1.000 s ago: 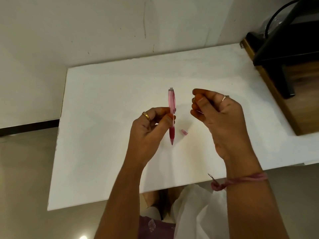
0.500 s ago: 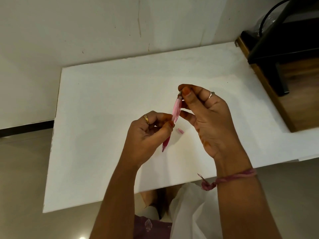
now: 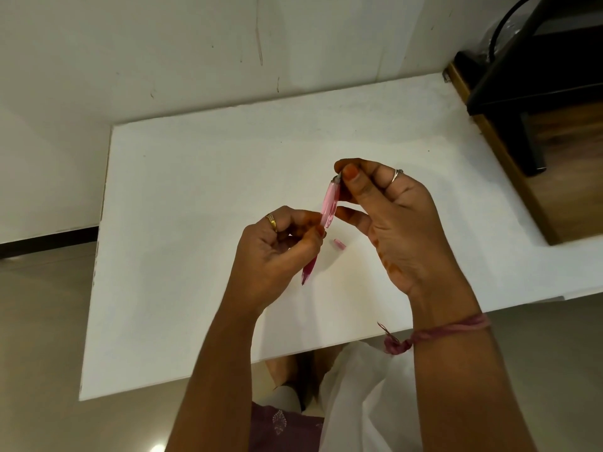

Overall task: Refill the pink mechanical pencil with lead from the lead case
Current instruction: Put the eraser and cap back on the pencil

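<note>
The pink mechanical pencil is held tilted above the white table, tip down, top end up. My left hand grips its lower barrel between thumb and fingers. My right hand pinches thumb and forefinger at the pencil's top end; what it pinches there is too small to make out. A small pink cap lies on the table just right of the pencil. No lead case shows in this view.
A dark wooden cabinet with a black frame stands against the table's right side. The wall runs behind the table. White cloth lies on my lap below the near table edge.
My right hand came left from beside the pencil to its top end and pinches there. The pencil tilted, its top leaning right, and has held steady since.
</note>
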